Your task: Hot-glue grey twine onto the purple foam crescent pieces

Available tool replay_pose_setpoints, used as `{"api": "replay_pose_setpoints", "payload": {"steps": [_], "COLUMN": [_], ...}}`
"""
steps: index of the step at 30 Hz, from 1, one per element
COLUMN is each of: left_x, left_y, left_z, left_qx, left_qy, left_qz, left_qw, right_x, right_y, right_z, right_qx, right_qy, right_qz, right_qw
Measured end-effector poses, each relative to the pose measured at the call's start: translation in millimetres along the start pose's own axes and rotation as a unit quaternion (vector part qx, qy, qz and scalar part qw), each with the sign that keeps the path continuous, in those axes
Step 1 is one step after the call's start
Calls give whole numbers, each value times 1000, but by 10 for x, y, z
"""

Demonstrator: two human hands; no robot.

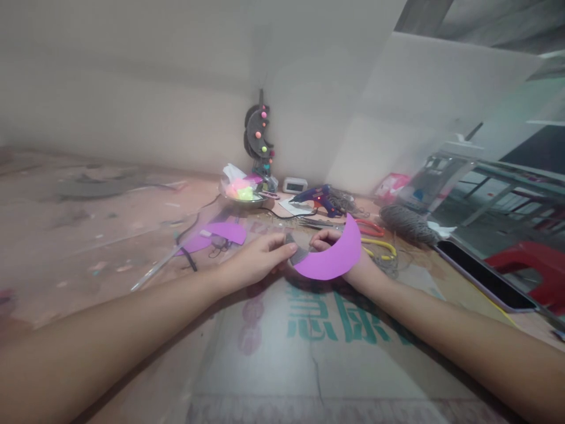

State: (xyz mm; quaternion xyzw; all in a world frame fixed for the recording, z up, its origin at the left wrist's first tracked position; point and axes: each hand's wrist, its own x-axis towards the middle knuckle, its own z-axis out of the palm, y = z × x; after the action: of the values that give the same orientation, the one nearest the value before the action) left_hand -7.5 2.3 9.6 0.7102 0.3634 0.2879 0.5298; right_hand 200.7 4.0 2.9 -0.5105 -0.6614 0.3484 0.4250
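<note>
Printed sheet [265, 377]: under both hands, green characters facing up; its far edge is lost among the clutter.
Left hand [267, 253]: closed in a pinch, thumb on top, on the grey-wrapped end of the crescent; its fingers underneath are mostly hidden.
Right hand [325, 238]: behind the crescent, fingers curled inward; the purple covers much of the palm, so I cannot tell how far they close or whether they pinch yarn.
Purple crescent [331, 264]: raised between the hands, just right of the left fingertips; its long axis bows downward from there, then climbs to a bare horn up and to the right.
Nearer hand: the left, in contact; the right sits close behind the bare part, contact unclear.
Grey yarn ball [406, 225]: well apart, beyond the right forearm; no strand can be followed from it to the hands.
Grey yarn wrapping [299, 254]: at the crescent's left end, partly under the thumb; single turns are too blurred to count.
</note>
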Motion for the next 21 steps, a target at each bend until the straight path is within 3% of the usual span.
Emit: {"api": "replay_pose_setpoints", "payload": {"steps": [5, 9, 12, 15, 21], "left_x": [15, 32, 38, 36, 4], "left_y": [-29, -56, -70, -86, -38], "left_z": [-16, -21, -23, -28, -15], "left_qx": [14, -8, -40, -51, 70], "left_qy": [20, 94, 134, 128, 97], "left_qz": [-7, -18, -25, -28, 14], "left_qw": [1000, 995, 990, 990, 993], "right_x": [-13, -62, -72, -75, -95], "right_y": [-14, -51, -34, -8, -23], "right_z": [-1, -29, -64, -79, -41], "right_qx": [22, 87, 160, 147, 89], "right_qy": [20, 48, 24, -9, -27], "right_qz": [-2, -20, -4, -12, 36], "right_qw": [1000, 995, 987, 989, 995]}}
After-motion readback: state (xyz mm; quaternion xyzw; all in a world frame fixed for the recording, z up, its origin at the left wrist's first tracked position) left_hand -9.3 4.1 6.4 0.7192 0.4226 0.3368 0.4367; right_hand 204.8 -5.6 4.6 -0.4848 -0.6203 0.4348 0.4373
